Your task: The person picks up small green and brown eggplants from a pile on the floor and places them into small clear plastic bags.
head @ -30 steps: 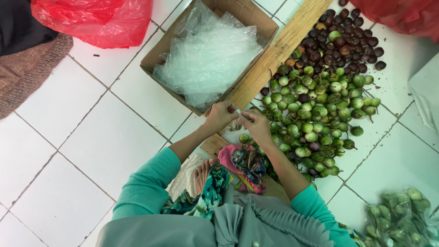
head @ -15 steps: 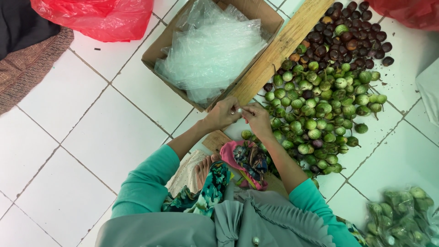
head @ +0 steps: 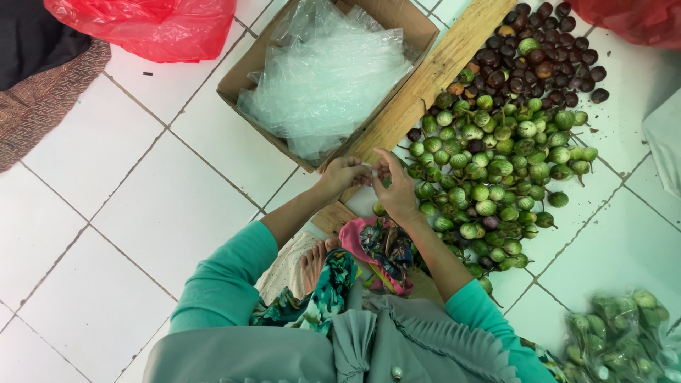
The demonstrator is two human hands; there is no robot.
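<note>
Item, hands: our left hand [head: 342, 174] and right hand [head: 396, 190] meet fingertip to fingertip over the near end of the wooden plank [head: 425, 81], pinched together on something small and pale, probably a thin clear bag, though we cannot make it out for sure. Item, stock: the heap of small green eggplants [head: 496, 167] lies just right of the hands, nearer our right hand, running away up-right along the plank into darker purple ones [head: 539, 53]. Item, supply: the cardboard box [head: 245, 74] of clear plastic bags [head: 323, 78] sits up-left across the plank, nearer our left.
</note>
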